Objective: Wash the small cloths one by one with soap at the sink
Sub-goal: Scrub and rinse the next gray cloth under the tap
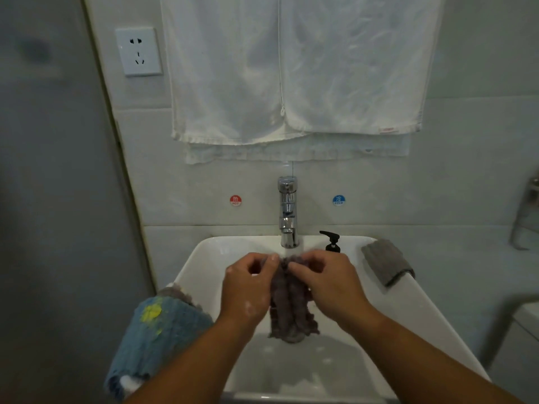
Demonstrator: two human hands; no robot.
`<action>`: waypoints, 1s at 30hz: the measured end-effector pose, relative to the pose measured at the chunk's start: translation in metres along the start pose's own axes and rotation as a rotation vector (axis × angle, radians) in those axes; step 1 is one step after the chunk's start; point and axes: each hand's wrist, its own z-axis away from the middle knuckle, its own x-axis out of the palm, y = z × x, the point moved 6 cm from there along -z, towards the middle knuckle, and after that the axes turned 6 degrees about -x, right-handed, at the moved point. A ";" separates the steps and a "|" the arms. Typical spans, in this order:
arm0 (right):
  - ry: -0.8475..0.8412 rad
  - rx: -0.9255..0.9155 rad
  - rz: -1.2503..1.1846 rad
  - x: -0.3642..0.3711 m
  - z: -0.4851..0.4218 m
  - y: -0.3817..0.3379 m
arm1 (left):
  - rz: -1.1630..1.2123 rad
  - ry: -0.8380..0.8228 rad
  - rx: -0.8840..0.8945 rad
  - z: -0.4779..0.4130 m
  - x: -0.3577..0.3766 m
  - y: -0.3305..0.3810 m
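Head view: left hand (pixel 248 290) and right hand (pixel 329 282) both pinch the wet grey cloth (pixel 290 310) with curled fingers under the faucet (pixel 288 212), over the sink (pixel 408 310).

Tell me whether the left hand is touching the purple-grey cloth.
Touching. The head view shows the left hand pinching the cloth under the tap.

A: State of the grey-purple cloth (pixel 288 304)?
B: Ribbed and bunched. Its top edge is pinched between the fingers (pixel 269 262) of both hands, and the rest hangs below them over the sink (pixel 204 258).
A: Other items?
B: The blue cloth (pixel 157 330), yellow-stained, is draped on the rim left of the fingers. The folded grey cloth (pixel 386 262) lies to their right. The soap bottle (pixel 332 243) stands just behind.
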 end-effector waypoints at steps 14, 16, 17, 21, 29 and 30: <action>-0.003 -0.097 0.042 -0.005 0.007 -0.020 | -0.066 -0.256 0.116 0.023 0.014 0.013; -0.010 -0.072 -0.034 -0.009 0.004 -0.017 | -0.079 -0.115 0.097 0.013 -0.001 0.007; -0.027 -0.055 -0.076 -0.011 0.004 -0.016 | -0.077 -0.049 0.063 0.009 -0.008 0.003; -0.106 -0.005 -0.286 -0.011 0.003 -0.016 | 0.119 -0.210 -0.210 0.010 -0.001 -0.013; -0.084 0.100 -0.321 -0.021 0.000 -0.008 | 0.304 -0.305 -0.207 0.012 0.015 -0.003; -0.045 0.098 -0.262 -0.024 0.000 -0.005 | 0.276 -0.264 -0.176 0.011 0.014 -0.001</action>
